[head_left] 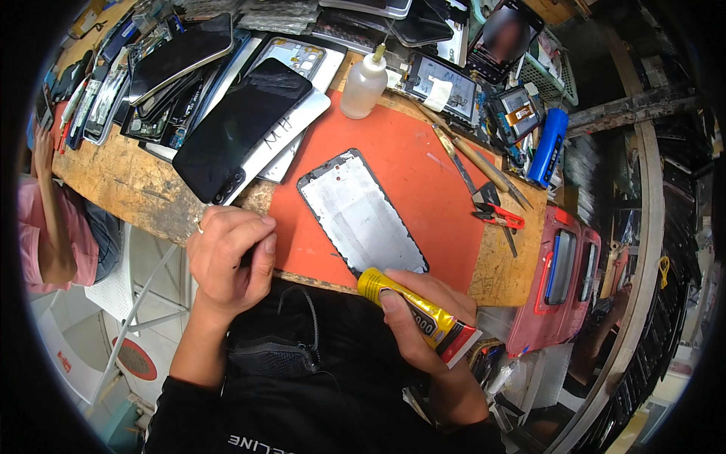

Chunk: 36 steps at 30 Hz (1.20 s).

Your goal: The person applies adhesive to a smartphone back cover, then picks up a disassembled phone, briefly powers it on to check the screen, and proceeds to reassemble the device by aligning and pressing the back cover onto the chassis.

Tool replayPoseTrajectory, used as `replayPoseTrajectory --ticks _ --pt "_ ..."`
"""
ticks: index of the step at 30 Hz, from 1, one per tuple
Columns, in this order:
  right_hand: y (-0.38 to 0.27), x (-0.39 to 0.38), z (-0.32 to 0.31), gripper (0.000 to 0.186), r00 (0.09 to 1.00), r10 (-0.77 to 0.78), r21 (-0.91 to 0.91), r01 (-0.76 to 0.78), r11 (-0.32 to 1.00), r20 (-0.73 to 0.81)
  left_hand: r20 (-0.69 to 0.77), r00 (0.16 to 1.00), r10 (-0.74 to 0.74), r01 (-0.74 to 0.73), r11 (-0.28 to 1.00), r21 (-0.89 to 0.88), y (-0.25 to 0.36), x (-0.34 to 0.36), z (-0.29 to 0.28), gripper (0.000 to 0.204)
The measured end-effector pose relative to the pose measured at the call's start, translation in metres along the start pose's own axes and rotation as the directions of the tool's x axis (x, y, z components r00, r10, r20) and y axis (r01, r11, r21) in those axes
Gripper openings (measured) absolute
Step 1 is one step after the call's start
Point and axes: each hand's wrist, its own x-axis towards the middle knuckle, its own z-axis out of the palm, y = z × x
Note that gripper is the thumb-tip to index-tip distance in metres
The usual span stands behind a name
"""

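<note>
Right hand (423, 318) at five o'clock, forearm rising from the lower edge, fingers wrapped tight about a yellow glue tube (420, 314), thumb laid along its top, tube lying aslant with its yellow end toward eleven o'clock and touching the near corner of the phone frame (361, 212). Phone frame flat on the orange mat (401, 159), dead centre, long axis running eleven to five. Left hand (231, 257) at seven o'clock, wrist bent, fingers curled into a loose fist just off the mat's edge; whether anything sits inside, cannot tell. White squeeze bottle (364, 83) upright at twelve. Red-handled cutters (495, 216) at three.
</note>
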Motion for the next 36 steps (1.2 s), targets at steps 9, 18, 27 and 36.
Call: replayPoseTrajectory --ticks 9,18,27,36 --pt "0.004 -0.002 -0.001 0.023 0.999 -0.038 0.010 0.038 0.999 -0.012 0.005 1.000 0.011 -0.011 1.000 0.006 -0.001 -0.001 0.000 0.027" --pt "0.004 -0.010 -0.007 0.026 1.000 -0.015 -0.002 0.015 1.000 0.009 0.010 1.000 0.014 -0.014 1.000 0.015 0.000 0.001 0.000 0.027" --pt "0.005 -0.015 -0.008 0.026 0.999 -0.033 -0.002 0.033 0.999 0.000 -0.001 1.000 0.017 -0.017 1.000 0.014 0.000 0.000 0.001 0.026" --pt "0.003 -0.020 -0.012 0.026 1.000 -0.014 -0.012 0.014 1.000 0.013 0.004 1.000 0.018 -0.018 1.000 0.016 0.000 0.001 0.001 0.026"
